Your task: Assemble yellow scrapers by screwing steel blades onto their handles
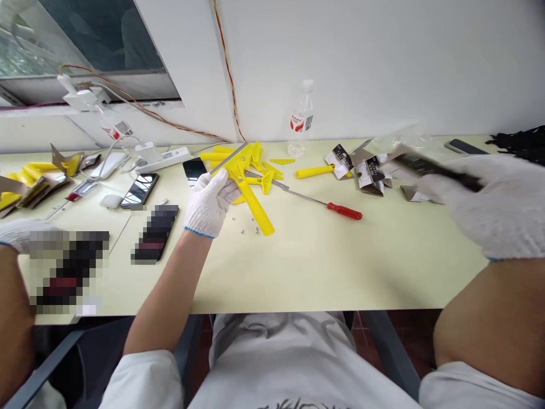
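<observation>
My left hand (208,205), in a white knit glove, grips a yellow scraper (256,209) near its head. A metal blade runs along the scraper's top, and the handle slants down to the right. Behind it lies a heap of yellow plastic parts (266,180). Several tiny metal pieces (256,230) are scattered below. On the right, my gloved right hand (502,204) is closed on dark cardboard packaging (438,169), blurred by motion. A screwdriver with a red handle (344,211) rests between the hands, beside a yellow handle (315,171).
Black-and-white cardboard packages (369,173) lie right of centre. A plastic bottle (300,128) stands against the wall. Phones (139,190), a power strip (166,158) and cables occupy the left. A co-worker's gloved hand (19,234) is at the far left, near yellow parts (36,170).
</observation>
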Demonstrator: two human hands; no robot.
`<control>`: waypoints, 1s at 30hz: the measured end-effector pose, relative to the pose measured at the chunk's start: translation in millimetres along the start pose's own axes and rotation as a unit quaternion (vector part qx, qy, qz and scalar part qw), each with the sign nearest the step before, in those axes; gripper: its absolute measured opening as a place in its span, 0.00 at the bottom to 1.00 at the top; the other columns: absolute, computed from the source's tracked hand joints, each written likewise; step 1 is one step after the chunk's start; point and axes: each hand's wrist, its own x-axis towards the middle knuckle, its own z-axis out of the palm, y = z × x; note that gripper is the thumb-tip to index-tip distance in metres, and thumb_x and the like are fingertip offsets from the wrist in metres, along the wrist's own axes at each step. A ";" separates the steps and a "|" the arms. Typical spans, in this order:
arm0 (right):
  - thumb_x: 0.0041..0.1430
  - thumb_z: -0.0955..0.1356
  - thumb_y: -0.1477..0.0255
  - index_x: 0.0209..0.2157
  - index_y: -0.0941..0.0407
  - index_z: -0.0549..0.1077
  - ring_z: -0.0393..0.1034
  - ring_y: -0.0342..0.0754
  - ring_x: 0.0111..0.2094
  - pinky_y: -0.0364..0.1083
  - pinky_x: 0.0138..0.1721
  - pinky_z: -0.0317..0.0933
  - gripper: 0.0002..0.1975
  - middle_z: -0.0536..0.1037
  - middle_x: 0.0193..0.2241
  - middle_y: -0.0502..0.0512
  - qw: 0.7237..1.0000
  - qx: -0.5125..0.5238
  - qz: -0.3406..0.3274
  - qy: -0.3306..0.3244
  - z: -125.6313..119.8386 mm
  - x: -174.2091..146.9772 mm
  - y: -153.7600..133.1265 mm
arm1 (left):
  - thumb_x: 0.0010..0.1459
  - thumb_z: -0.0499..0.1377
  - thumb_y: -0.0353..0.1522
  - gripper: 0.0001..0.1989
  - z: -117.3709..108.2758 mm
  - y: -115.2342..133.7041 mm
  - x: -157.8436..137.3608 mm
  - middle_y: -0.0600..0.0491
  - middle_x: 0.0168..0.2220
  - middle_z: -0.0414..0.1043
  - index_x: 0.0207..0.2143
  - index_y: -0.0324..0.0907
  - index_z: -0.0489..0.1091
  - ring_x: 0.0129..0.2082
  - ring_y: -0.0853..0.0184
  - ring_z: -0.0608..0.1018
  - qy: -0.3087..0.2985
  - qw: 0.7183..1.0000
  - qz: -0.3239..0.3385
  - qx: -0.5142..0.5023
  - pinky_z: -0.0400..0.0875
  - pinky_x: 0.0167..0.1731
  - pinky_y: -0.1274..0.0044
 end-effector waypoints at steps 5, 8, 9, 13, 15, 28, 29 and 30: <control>0.80 0.69 0.64 0.48 0.47 0.89 0.84 0.60 0.47 0.60 0.52 0.78 0.13 0.89 0.46 0.57 0.975 0.075 -0.174 -0.117 52.2 5.4 -81.3 | 0.69 0.74 0.34 0.11 8.4 1.3 -2.0 0.45 0.50 0.88 0.47 0.42 0.77 0.48 0.61 0.91 0.030 0.998 -0.004 -0.049 0.87 0.48 0.78; 0.81 0.70 0.68 0.47 0.51 0.88 0.82 0.56 0.44 0.55 0.50 0.75 0.12 0.88 0.44 0.58 0.941 0.103 -0.268 -0.178 89.9 16.5 -114.1 | 0.69 0.73 0.34 0.10 8.0 3.8 -1.0 0.46 0.50 0.88 0.47 0.42 0.77 0.48 0.62 0.91 0.044 0.997 -0.008 -0.055 0.87 0.45 0.79; 0.81 0.70 0.70 0.48 0.52 0.88 0.81 0.56 0.44 0.55 0.49 0.74 0.11 0.88 0.44 0.58 0.938 0.103 -0.276 -0.185 98.7 20.1 -120.3 | 0.69 0.73 0.34 0.10 6.8 4.9 -0.6 0.46 0.49 0.88 0.47 0.42 0.77 0.48 0.62 0.91 0.045 0.998 -0.007 -0.053 0.87 0.44 0.80; 0.81 0.69 0.72 0.49 0.54 0.88 0.80 0.57 0.49 0.56 0.53 0.72 0.12 0.88 0.50 0.60 0.945 0.113 -0.279 -0.128 111.6 31.3 -128.0 | 0.66 0.75 0.35 0.13 2.7 7.8 -1.6 0.45 0.49 0.88 0.45 0.42 0.76 0.47 0.61 0.91 0.018 0.999 -0.009 -0.039 0.87 0.41 0.80; 0.82 0.68 0.73 0.50 0.54 0.87 0.79 0.57 0.50 0.56 0.55 0.71 0.13 0.87 0.51 0.60 0.946 0.110 -0.290 -0.092 110.2 35.6 -127.9 | 0.63 0.77 0.35 0.15 3.0 6.7 -4.0 0.46 0.46 0.88 0.43 0.42 0.74 0.45 0.59 0.91 0.005 0.999 -0.020 -0.029 0.87 0.38 0.78; 0.81 0.67 0.74 0.46 0.51 0.88 0.77 0.59 0.50 0.58 0.54 0.71 0.15 0.86 0.49 0.61 0.953 0.082 -0.276 0.098 94.9 45.1 -141.5 | 0.53 0.80 0.40 0.26 27.2 4.8 -29.0 0.50 0.34 0.82 0.36 0.44 0.64 0.32 0.63 0.86 -0.137 0.977 -0.144 0.078 0.83 0.31 0.74; 0.81 0.68 0.74 0.46 0.51 0.87 0.77 0.60 0.53 0.59 0.56 0.72 0.14 0.85 0.52 0.61 0.954 0.095 -0.263 0.112 90.9 45.4 -140.0 | 0.53 0.80 0.43 0.26 31.8 6.2 -32.9 0.52 0.30 0.78 0.35 0.43 0.66 0.28 0.65 0.82 -0.172 0.967 -0.156 0.110 0.79 0.27 0.76; 0.80 0.69 0.73 0.45 0.51 0.87 0.78 0.61 0.55 0.60 0.57 0.72 0.13 0.85 0.54 0.61 0.955 0.108 -0.249 0.118 86.6 45.6 -137.9 | 0.53 0.79 0.45 0.26 36.9 7.6 -36.8 0.53 0.27 0.74 0.34 0.43 0.66 0.25 0.68 0.78 -0.198 0.956 -0.161 0.142 0.74 0.25 0.77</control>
